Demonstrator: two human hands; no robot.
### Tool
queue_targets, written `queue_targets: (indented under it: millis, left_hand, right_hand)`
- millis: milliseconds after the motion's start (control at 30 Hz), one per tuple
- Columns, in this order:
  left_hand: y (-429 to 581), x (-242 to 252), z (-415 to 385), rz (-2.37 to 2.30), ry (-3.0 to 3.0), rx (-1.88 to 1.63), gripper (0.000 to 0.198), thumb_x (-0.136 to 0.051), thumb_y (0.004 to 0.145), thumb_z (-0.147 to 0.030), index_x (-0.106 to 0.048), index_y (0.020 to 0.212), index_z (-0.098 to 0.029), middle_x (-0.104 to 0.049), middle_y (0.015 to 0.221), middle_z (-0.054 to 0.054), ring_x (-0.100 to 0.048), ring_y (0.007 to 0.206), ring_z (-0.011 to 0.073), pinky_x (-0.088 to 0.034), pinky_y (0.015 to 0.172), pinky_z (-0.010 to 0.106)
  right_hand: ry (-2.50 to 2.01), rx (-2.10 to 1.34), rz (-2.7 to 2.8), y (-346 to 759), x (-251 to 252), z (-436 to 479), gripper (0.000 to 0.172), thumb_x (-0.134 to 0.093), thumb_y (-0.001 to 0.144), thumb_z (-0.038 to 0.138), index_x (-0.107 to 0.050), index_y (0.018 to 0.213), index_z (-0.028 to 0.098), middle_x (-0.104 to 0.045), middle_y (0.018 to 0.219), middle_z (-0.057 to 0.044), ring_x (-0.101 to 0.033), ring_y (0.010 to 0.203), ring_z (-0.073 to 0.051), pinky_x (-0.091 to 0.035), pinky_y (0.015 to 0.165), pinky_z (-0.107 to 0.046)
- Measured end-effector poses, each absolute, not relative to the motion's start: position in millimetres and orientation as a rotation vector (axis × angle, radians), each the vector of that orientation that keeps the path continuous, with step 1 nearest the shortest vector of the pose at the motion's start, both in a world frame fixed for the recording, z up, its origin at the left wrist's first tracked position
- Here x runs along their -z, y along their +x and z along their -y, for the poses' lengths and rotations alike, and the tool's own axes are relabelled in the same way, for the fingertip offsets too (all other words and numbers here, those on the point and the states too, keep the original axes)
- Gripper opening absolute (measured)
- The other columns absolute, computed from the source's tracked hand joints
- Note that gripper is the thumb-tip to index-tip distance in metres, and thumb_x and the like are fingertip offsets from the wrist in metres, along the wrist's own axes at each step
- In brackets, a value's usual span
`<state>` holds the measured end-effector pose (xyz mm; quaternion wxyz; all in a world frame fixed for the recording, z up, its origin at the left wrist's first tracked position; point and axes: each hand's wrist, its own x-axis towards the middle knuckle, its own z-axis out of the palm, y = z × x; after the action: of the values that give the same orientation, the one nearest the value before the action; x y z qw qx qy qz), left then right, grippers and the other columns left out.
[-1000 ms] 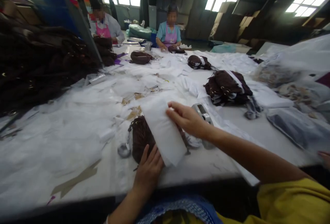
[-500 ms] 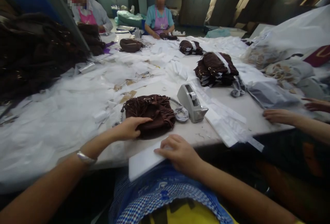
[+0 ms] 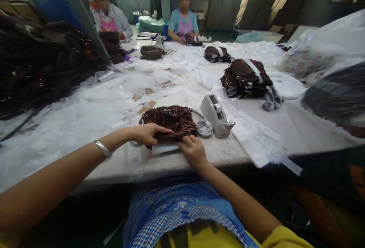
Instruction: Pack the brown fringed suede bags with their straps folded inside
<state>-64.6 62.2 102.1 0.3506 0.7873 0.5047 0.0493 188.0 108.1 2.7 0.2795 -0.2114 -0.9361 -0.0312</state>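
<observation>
A brown fringed handbag (image 3: 168, 115) lies on the table in front of me. My left hand (image 3: 146, 134) grips its near left side, thumb stretched along the front and the other fingers partly hidden. Pinched in my right hand (image 3: 195, 152) is a flat white sheet (image 3: 164, 148), partly beneath the bag's near edge. The sheet's far part is out of sight. A coiled, wrapped strap (image 3: 204, 127) lies by the bag's right end, close to a grey tape dispenser (image 3: 216, 116).
White wrapping sheets (image 3: 71, 122) spread over the left side. Banded brown bags (image 3: 248, 75) are stacked beyond the dispenser. White strips (image 3: 256, 137) reach the front edge. A dark plastic-wrapped bundle (image 3: 339, 92) is at right. Two people sit across the table.
My right hand has brought the white sheet from my lap up to the bag's near edge. My left hand stays at the bag. At right, the other person's hands have left view.
</observation>
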Motion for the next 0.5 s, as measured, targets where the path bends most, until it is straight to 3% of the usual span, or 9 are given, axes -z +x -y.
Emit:
queue_targets:
  millis: [167,333,500]
  left_hand:
    - [-38.5,-70.9,-29.8,-1.492,2.300,-0.223,0.079,-0.068,0.081,-0.042,-0.036,0.150,-0.023,-0.043,0.151,0.013,-0.047,0.134,0.0281,-0.040,0.110,0.039]
    - [-9.8,-21.7,-1.7,-1.814,2.585,-0.327,0.059,-0.058,0.091,-0.027,-0.041,0.147,-0.019,-0.039,0.153,0.017,-0.037,0.141,0.0286,-0.037,0.112,0.046]
    - [-2.7,-6.1,-8.2,-1.899,2.766,-0.291,0.046,-0.048,0.095,-0.019,-0.049,0.140,-0.010,-0.049,0.144,0.023,-0.046,0.135,0.0338,-0.043,0.106,0.051]
  right_hand:
    - [-0.559,-0.130,2.673,196.3,-18.9,-110.9,0.017,-0.060,0.090,0.014,-0.072,0.101,0.020,-0.067,0.094,-0.008,-0.053,0.091,-0.023,-0.046,0.078,-0.034]
    - [-0.238,-0.229,2.681,224.2,-16.6,-118.7,0.030,-0.055,0.092,0.011,-0.064,0.120,0.014,-0.068,0.111,-0.011,-0.057,0.103,-0.023,-0.050,0.092,-0.037]
    - [-0.132,0.003,2.655,222.5,-4.7,-129.4,0.025,-0.051,0.095,0.011,-0.065,0.116,0.010,-0.070,0.107,-0.014,-0.061,0.099,-0.023,-0.052,0.089,-0.039]
